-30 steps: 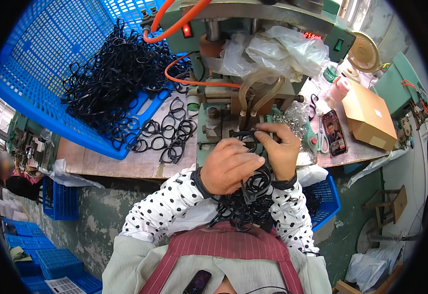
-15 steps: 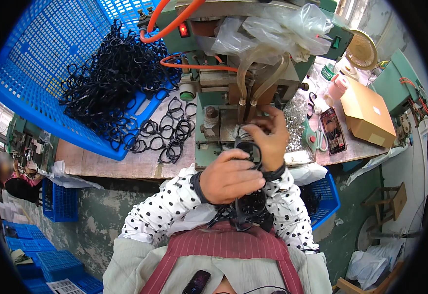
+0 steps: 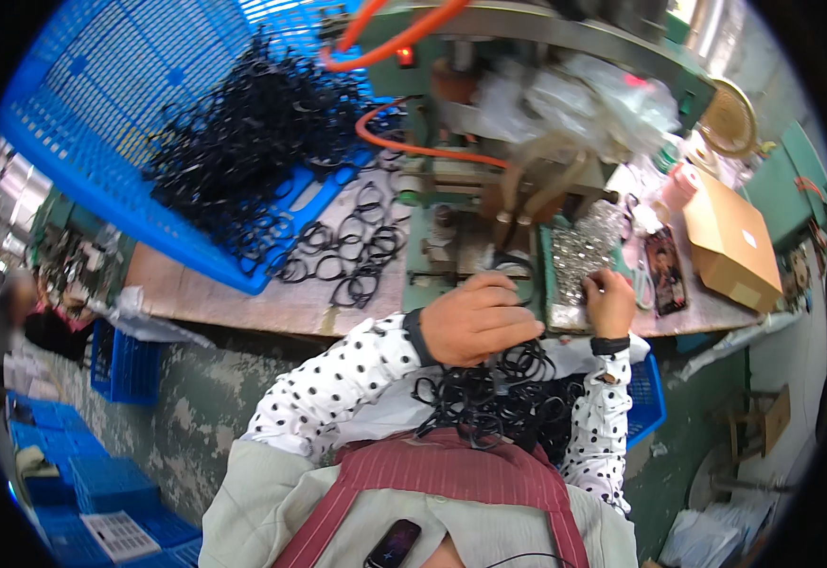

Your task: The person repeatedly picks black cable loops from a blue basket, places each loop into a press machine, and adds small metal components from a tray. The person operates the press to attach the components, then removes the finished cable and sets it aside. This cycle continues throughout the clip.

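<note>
Black frame (image 3: 512, 261) is in the left hand's (image 3: 475, 320) grip alone now, right hand (image 3: 610, 305) having hopped over to those silvery bits (image 3: 582, 239), can't tell if it's pinching any lol.

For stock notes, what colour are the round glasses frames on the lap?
The frames are black, clearest in head view.

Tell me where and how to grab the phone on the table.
I'd pinch the phone at its near end with your right hand, coming from your side and gripping across its long edges. It looks slim, screen up, short end toward you, while the cardboard box sits close on its right.
</note>
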{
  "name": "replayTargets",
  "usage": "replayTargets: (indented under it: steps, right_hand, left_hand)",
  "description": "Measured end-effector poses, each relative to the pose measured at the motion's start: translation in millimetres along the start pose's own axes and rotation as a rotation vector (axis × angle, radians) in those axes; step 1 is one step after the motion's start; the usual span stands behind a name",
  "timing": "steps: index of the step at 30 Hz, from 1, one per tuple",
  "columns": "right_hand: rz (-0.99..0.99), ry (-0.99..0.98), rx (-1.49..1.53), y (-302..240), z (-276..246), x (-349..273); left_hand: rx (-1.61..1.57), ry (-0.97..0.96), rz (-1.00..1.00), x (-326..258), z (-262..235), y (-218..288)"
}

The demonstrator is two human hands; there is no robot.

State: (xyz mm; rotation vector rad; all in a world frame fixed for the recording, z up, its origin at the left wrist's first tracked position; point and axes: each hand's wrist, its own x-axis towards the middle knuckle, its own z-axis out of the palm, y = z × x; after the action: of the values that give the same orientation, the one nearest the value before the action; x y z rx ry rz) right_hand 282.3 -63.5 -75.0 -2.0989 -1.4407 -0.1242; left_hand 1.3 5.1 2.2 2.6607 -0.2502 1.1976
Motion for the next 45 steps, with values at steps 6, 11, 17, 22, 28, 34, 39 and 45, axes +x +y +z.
replayTargets:
  steps: [6, 11, 17, 22, 28, 34, 39, 45]
  right_hand:
    - [0.222, 0.036, 0.618, -3.7, 3.7, 8.5]
    - [0.241, 0.176, 0.702, 22.9, 20.0, 4.5]
    - [0.164, 0.210, 0.726, 29.2, 35.7, 4.6]
    - [0.269, 0.160, 0.584, 9.2, 22.7, 5.7]
    - [0.138, 0.206, 0.556, -9.6, 11.9, 2.7]
    - [0.071, -0.021, 0.847, -89.2, -26.0, 9.0]
    - [-0.030, -0.039, 1.035, -125.8, -48.3, 4.6]
    - [0.115, 0.038, 1.088, -130.9, -44.1, 5.0]
  left_hand:
    - [0.148, -0.016, -0.070, 4.7, -8.7, 15.3]
    - [0.474, 0.180, -0.288, -69.5, -35.5, -6.3]
    - [0.889, 0.195, -1.722, -205.7, -115.6, -63.1]
    - [0.555, 0.306, -1.864, -269.2, -128.9, -74.5]
    - [0.310, 0.548, -1.441, -152.3, -89.0, -45.8]
    - [0.345, 0.670, -1.013, -86.5, -59.9, -28.9]
    - [0.431, 0.251, -0.468, -19.0, -52.5, 17.6]
    - [0.141, 0.206, -0.161, 8.5, -5.9, 17.5]
